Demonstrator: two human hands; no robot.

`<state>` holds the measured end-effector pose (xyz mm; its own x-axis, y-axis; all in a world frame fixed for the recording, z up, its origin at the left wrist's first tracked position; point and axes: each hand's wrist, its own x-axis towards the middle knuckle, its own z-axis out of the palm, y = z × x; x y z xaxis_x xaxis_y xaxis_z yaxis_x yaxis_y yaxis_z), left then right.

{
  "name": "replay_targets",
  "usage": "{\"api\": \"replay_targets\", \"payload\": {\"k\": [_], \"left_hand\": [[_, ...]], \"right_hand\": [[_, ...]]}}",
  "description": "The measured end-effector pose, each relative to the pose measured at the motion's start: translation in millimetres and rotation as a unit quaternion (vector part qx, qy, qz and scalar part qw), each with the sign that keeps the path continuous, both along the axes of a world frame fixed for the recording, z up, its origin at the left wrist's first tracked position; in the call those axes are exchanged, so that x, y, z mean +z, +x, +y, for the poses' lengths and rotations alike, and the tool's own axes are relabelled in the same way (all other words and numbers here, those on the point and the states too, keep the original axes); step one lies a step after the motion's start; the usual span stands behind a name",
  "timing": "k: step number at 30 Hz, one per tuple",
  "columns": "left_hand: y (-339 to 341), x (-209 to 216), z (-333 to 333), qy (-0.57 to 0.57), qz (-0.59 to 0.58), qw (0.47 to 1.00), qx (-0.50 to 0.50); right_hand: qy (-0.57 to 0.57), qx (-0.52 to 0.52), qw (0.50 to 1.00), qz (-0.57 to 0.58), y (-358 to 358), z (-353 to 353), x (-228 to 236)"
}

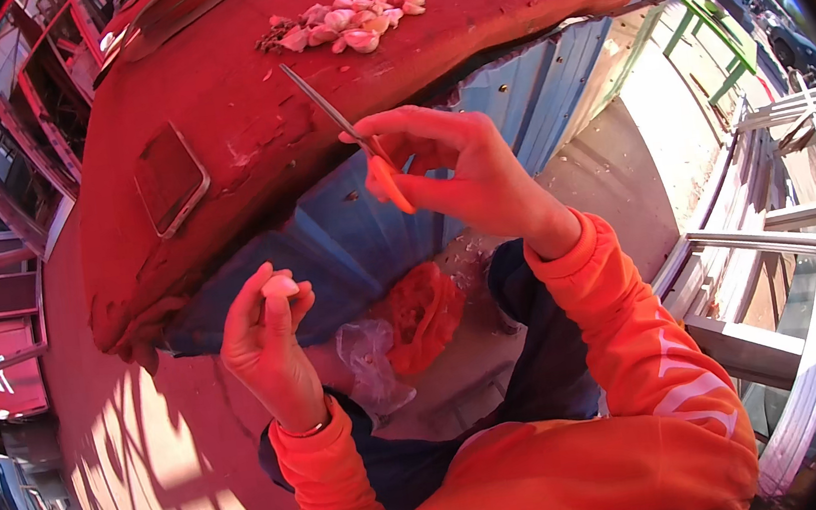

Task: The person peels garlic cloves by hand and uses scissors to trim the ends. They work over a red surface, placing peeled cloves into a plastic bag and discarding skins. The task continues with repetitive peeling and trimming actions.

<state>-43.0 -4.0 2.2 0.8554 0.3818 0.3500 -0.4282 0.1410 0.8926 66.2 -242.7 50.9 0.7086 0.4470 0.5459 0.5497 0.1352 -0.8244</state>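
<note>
Pinching of a pale clove point(279, 286) is performed by the left hand point(266, 350); the piece is clasped between the thumb and fingertips, and the grip is closed to the width of the clove. A pair of orange-handled scissors point(387, 179) is held in the right hand point(466, 163). The fingers are curled about the handle, and the blade end is directed up and to the left, toward a heap of cloves point(361, 21). Whether the blades are parted cannot be told. The clove is located in front of the red cover point(239, 93), well apart from the scissors. It is seen as small, rounded and smooth, tinted pink by reddish light. The heap is spread on the cover, with small dark scraps point(277, 39) gathered at its left end. A flat rectangular object point(171, 179) is also laid there.
</note>
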Motion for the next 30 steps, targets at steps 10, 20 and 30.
{"api": "replay_targets", "payload": {"k": [10,20,30], "left_hand": [[2.9,-21.3,19.8,-0.014,-0.013,0.999,0.044],[11.9,-23.0,29.0,0.016,-0.046,0.996,0.078],[16.2,-20.3,25.4,-0.02,-0.054,0.994,0.089]], "right_hand": [[-0.165,0.002,0.984,-0.074,-25.7,45.4,-55.6],[-0.162,-0.021,0.974,-0.157,-21.2,55.3,-72.1],[-0.155,0.02,0.983,-0.094,-21.9,53.4,-69.6]]}}
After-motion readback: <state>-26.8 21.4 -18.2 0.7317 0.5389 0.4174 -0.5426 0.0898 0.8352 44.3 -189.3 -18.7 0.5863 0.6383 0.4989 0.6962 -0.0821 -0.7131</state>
